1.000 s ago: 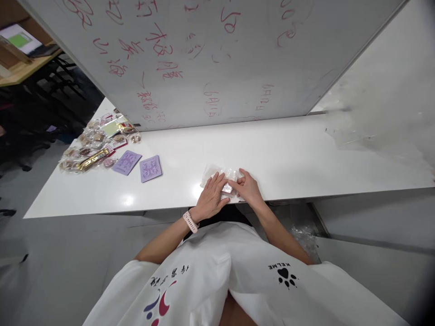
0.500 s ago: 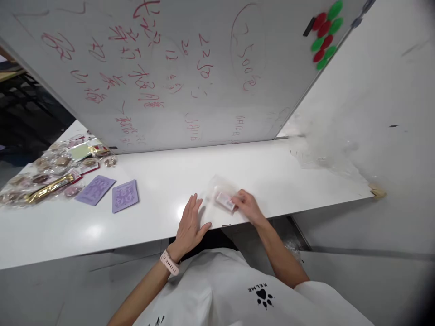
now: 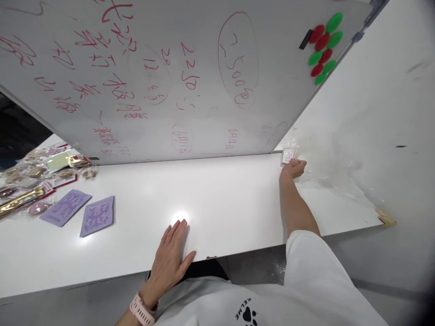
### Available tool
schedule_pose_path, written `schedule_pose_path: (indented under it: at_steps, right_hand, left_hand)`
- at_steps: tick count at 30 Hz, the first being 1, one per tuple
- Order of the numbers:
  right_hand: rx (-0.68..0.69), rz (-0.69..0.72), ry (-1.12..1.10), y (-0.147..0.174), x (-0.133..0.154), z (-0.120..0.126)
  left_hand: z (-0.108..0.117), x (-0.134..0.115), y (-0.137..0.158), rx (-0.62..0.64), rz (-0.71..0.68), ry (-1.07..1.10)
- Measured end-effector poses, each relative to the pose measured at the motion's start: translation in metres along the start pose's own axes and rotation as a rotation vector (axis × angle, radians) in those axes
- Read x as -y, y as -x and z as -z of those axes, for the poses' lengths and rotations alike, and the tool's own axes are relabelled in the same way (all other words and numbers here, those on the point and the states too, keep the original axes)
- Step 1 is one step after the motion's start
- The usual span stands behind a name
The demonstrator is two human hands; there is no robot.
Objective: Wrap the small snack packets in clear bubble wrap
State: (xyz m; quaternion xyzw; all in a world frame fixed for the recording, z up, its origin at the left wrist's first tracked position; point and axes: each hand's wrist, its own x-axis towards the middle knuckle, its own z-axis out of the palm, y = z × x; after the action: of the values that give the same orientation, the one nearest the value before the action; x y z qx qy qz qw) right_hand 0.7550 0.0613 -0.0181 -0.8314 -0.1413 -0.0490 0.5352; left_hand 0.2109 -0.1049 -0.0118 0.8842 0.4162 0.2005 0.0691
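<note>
My right hand (image 3: pixel 294 168) reaches to the far right of the white table (image 3: pixel 217 213), its fingers closed on a clear plastic packet (image 3: pixel 288 156) with a small white printed label. What is inside the packet is too small to make out. Crumpled clear plastic bags (image 3: pixel 331 167) lie just beside this hand. My left hand (image 3: pixel 170 253) rests with fingers extended at the table's front edge, holding nothing. Off to its left, two purple printed packets (image 3: pixel 98 216) lie flat and apart from it.
A whiteboard (image 3: pixel 204 122) with red writing and red and green magnets (image 3: pixel 322 43) stands along the table's back. Several wrapped packets (image 3: pixel 37 172) are heaped at the left end. A tan scrap (image 3: pixel 385 218) sits at the right corner, by a white wall (image 3: pixel 401 113).
My right hand has carried the clear packet from the front middle of the table to the back right. My left hand stays open near the front edge. The view has shifted somewhat rightward.
</note>
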Motion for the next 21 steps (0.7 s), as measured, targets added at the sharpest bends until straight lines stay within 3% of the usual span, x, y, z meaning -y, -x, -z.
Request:
schedule_pose_path:
  at_steps: [6, 10, 12, 15, 17, 19, 21]
  right_hand:
    - [0.063, -0.078, 0.101, -0.049, 0.011, -0.046]
    - [0.147, -0.076, 0.170, -0.057, 0.016, -0.055]
    - [0.128, 0.039, 0.230, -0.050, 0.019, -0.051]
    - [0.089, 0.363, 0.326, -0.037, 0.027, -0.033]
    - [0.014, 0.502, 0.382, -0.038, 0.030, -0.009]
    - [-0.139, 0.509, 0.441, -0.048, 0.030, 0.023]
    - [-0.325, 0.416, 0.484, -0.066, 0.023, 0.058]
  left_hand:
    - [-0.002, 0.002, -0.002, 0.008, -0.035, -0.077]
    - [-0.003, 0.003, -0.002, 0.023, -0.043, -0.097]
    - [-0.003, 0.003, -0.003, 0.023, -0.041, -0.105]
    - [-0.002, 0.002, -0.004, 0.015, -0.041, -0.107]
    - [-0.002, 0.001, -0.005, 0.012, -0.045, -0.105]
    - [-0.002, 0.001, -0.005, 0.015, -0.046, -0.100]
    - [-0.002, 0.001, -0.004, 0.019, -0.044, -0.096]
